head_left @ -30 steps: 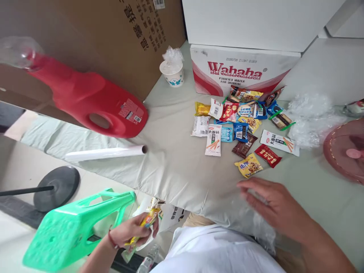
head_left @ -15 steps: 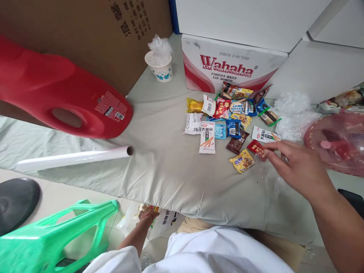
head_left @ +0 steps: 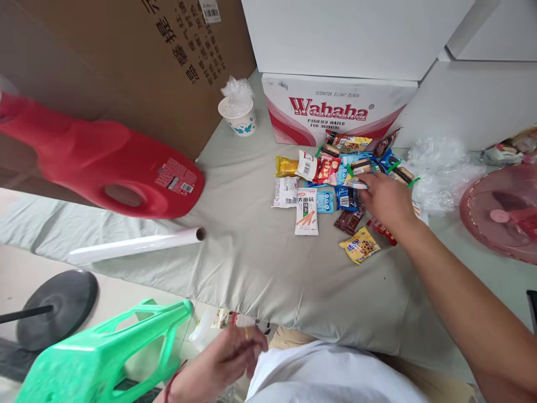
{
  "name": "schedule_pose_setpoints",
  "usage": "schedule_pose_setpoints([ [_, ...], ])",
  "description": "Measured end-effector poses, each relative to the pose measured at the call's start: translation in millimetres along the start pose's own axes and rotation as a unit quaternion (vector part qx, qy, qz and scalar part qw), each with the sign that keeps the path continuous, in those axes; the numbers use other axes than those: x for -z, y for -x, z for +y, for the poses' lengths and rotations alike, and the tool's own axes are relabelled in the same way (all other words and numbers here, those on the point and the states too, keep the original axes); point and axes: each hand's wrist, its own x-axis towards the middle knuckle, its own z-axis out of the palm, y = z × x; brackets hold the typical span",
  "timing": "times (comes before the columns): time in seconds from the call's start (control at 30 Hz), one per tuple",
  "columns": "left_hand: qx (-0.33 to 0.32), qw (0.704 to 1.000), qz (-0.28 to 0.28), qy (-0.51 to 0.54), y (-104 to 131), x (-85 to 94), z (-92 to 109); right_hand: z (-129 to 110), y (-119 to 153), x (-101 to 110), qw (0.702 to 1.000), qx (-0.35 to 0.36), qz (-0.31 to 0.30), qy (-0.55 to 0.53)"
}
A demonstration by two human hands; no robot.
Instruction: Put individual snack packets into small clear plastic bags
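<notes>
right hand point(head_left: 388, 198): at snack packets point(head_left: 328, 169) heaped on counter point(head_left: 260, 240), grip bent, hold cannot be told | left hand point(head_left: 237, 358): below counter edge, grip half-curled, contents hidden | beside heap: clear plastic point(head_left: 438, 176), Wahaha carton point(head_left: 335, 120) behind | left: white roll point(head_left: 138, 245), red jug point(head_left: 98, 159) | right hand blocks some packets

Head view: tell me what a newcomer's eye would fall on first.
Probably the big red jug at the left, in front of a brown cardboard box. Next, likely the bright cluster of snack packets right of centre, before the Wahaha carton, with the right hand at its right side. The vivid green stool at the lower left competes too.
</notes>
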Motion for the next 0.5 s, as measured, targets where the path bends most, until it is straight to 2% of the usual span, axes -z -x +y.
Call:
schedule_pose_setpoints([
  [0.07, -0.073, 0.981, 0.081, 0.158, -4, -4.1, 32, -13, 45, 9, 0.994, 0.010, 0.040, -0.098],
  [0.13, -0.107, 0.951, 0.100, 0.272, -14, -14.2, 56, -43, 90, 10, 0.972, 0.118, 0.016, -0.203],
  [0.2, -0.102, 0.931, 0.102, 0.334, -24, -26.8, 70, -82, 130, 2, 0.939, 0.243, -0.034, -0.242],
  [0.27, -0.067, 0.923, 0.133, 0.355, -26, -35.6, 72, -121, 159, -13, 0.903, 0.343, -0.074, -0.246],
  [0.33, -0.024, 0.919, 0.176, 0.351, -19, -35.5, 60, -146, 177, -24, 0.870, 0.405, -0.099, -0.265],
  [0.4, 0.008, 0.920, 0.186, 0.346, -2, -25.7, 31, -150, 185, -27, 0.844, 0.434, -0.115, -0.293],
  [0.47, 0.038, 0.931, 0.121, 0.343, 17, -10.0, -13, -132, 183, -20, 0.846, 0.419, -0.107, -0.313],
  [0.5, 0.056, 0.939, 0.054, 0.334, 24, -1.7, -39, -116, 177, -14, 0.862, 0.391, -0.087, -0.312],
])
